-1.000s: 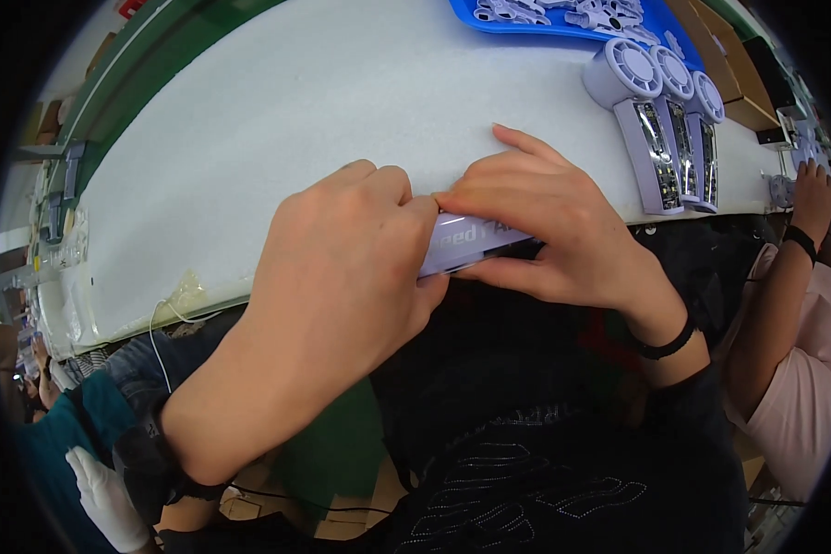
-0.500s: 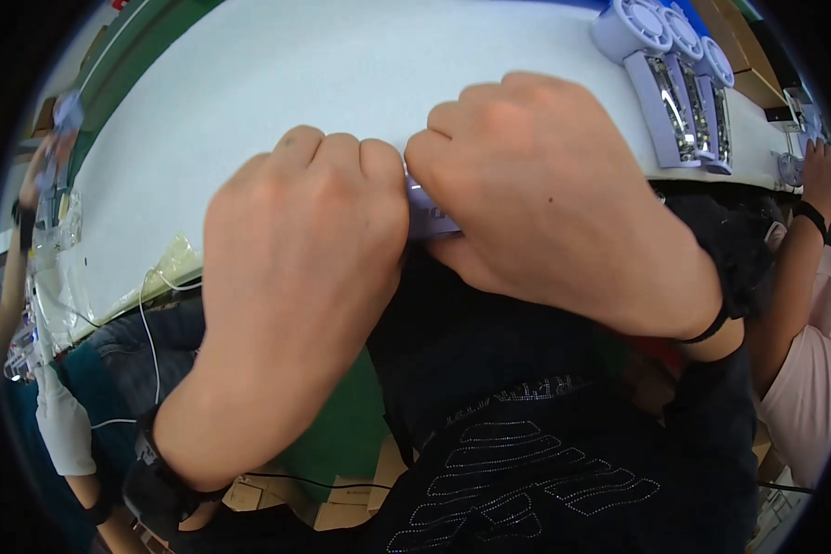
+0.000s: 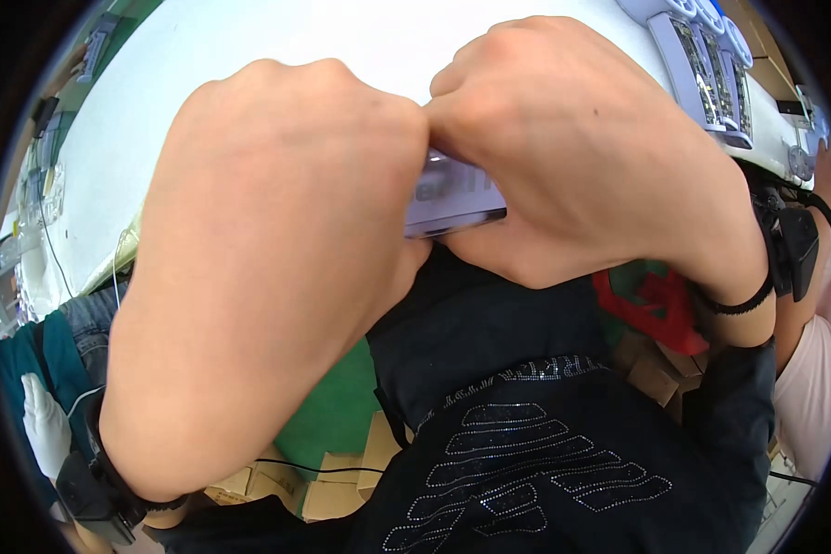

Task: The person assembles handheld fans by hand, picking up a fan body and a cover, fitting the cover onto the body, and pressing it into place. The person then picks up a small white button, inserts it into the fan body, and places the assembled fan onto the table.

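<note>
Beyond the hands (image 3: 291,175), white tabletop (image 3: 379,37) gives passage; fans (image 3: 707,74) obstruct the right.

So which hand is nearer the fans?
Right: the right hand is close to the fans, on their left; the left hand is farther left, beyond it.

Here's your white tabletop (image 3: 360,37), brightly lit, stretching away ahead of you, its left outline bowing in a wide curve! A green strip (image 3: 127,32) runs past it, up on your left. Look down now: a green surface (image 3: 328,420) below you, floor or covering, hard to tell, with brown cardboard boxes (image 3: 332,496) beside it! More cartons (image 3: 649,372) low right, another cardboard box (image 3: 768,51) upper right.
</note>
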`<state>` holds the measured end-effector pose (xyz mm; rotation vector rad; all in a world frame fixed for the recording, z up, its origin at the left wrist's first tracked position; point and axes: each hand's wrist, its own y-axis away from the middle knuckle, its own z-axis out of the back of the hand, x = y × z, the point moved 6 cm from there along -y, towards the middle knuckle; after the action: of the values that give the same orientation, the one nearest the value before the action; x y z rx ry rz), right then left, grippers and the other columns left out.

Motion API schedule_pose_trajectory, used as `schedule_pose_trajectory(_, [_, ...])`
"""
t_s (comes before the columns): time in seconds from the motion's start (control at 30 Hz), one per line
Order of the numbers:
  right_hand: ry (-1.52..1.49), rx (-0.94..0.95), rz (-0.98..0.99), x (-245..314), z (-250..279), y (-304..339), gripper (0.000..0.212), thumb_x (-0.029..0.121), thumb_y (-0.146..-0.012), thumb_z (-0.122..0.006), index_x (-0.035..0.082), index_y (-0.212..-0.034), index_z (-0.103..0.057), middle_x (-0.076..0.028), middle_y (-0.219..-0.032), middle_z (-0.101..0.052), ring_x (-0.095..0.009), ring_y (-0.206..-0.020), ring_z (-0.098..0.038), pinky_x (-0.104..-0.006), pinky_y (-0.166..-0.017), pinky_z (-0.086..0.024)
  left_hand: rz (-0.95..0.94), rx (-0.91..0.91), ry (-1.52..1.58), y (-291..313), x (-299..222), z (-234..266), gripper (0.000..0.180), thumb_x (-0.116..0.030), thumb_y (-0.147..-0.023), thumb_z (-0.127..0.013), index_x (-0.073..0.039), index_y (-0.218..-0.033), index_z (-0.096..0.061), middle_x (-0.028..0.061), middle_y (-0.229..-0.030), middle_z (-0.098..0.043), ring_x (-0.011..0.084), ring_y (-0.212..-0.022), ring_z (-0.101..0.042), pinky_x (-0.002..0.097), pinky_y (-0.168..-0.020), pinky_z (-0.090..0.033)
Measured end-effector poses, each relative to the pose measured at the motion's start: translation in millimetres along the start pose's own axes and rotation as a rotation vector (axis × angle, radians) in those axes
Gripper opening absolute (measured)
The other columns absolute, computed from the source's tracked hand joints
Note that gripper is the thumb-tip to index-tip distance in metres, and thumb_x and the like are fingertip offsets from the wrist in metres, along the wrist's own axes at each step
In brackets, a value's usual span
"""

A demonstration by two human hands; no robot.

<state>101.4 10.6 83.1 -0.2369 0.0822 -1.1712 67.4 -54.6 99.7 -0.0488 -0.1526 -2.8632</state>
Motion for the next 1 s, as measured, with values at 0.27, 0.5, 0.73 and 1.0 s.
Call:
schedule_pose_trajectory(0.27, [-0.044, 0.031, 0.03, -4.2, 5.1, 47.5, 0.026, 0.024, -0.059, -0.08, 0.006, -0.067, -0.063, -0.009, -0.069, -0.06, -0.033, -0.071, -0.063, -0.0426, -0.07, -0.052, 0.046, 0.093, 0.097, 6.6, -1.8, -8.5, 0.023, -0.017, -0.069, -0.085, -0.001, -0.076, -0.069, 0.0169, -0.074, -0.069, 0.0368, -0.069, -0.068, 0.0444, -0.067, -0.054])
schedule_pose_trajectory(0.5, [-0.083, 0.056, 0.051, -11.4, 16.2, 98.8, 0.026, 0.024, -0.059, -0.08, 0.006, -0.067, -0.063, -0.01, -0.069, -0.061, -0.033, -0.07, -0.063, -0.0428, -0.069, -0.052, 0.082, 0.176, 0.179, 53.4, -6.4, 3.1, 0.025, -0.016, -0.069, -0.085, -0.001, -0.082, -0.071, 0.0173, -0.08, -0.071, 0.0352, -0.073, -0.07, 0.043, -0.071, -0.056])
schedule_pose_trajectory(0.73, [-0.123, 0.088, 0.067, -0.8, 1.2, 76.2, 0.026, 0.024, -0.06, -0.08, 0.005, -0.068, -0.064, -0.01, -0.069, -0.061, -0.034, -0.07, -0.063, -0.0431, -0.069, -0.052, 0.112, 0.26, 0.269, 32.8, -12.7, -14.5, 0.028, -0.015, -0.069, -0.086, -0.001, -0.089, -0.074, 0.0177, -0.085, -0.073, 0.0337, -0.077, -0.072, 0.0417, -0.074, -0.058])
schedule_pose_trajectory(1.0, [-0.129, 0.136, 0.078, -13.8, 9.8, 89.9, 0.026, 0.024, -0.06, -0.081, 0.005, -0.068, -0.064, -0.01, -0.069, -0.061, -0.034, -0.07, -0.063, -0.0433, -0.069, -0.052, 0.129, 0.317, 0.377, -1.5, -16.3, -28.6, 0.033, -0.014, -0.068, -0.087, 0.0, -0.096, -0.076, 0.0181, -0.092, -0.076, 0.0319, -0.081, -0.075, 0.0401, -0.078, -0.061])
